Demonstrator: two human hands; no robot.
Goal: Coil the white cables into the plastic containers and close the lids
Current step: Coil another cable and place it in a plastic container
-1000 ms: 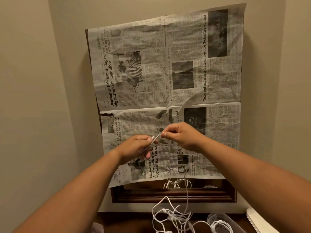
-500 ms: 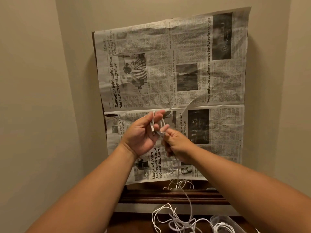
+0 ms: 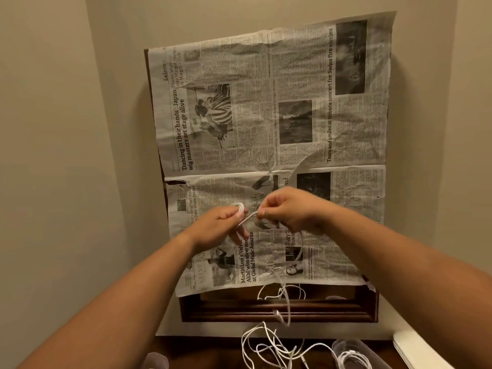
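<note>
Left hand: the left hand (image 3: pixel 221 226) is raised in front of the lower half of the newspaper, fingers curled shut around a small coil of white cable (image 3: pixel 238 209) that sticks up above the knuckles.
Right hand: the right hand (image 3: pixel 288 209) is level with the left and just to its right, thumb and forefinger pinched on the same cable.
Stretch between hands: a short taut length (image 3: pixel 247 218) runs between the two hands, its long axis slanting from lower left at the left hand up to the right hand's fingertips.
Hanging part: below the right hand the cable drops almost straight down over the newspaper's lower edge, blurred, to the loose tangle (image 3: pixel 274 347) beneath.
Tangle: loops of white cable lie sprawled on the dark wooden surface (image 3: pixel 202 352) under the newspaper, pointing no single way.
Container: a clear plastic container (image 3: pixel 356 354), right of the tangle and below the newspaper's lower right corner, holds a coiled white cable; whether it has a lid I cannot tell.
Newspaper: the newspaper (image 3: pixel 269 107) covers a dark wooden frame (image 3: pixel 279 312) on the wall, headlines running vertically.
Edge: a pale flat thing (image 3: pixel 418 352) lies right of the container.
</note>
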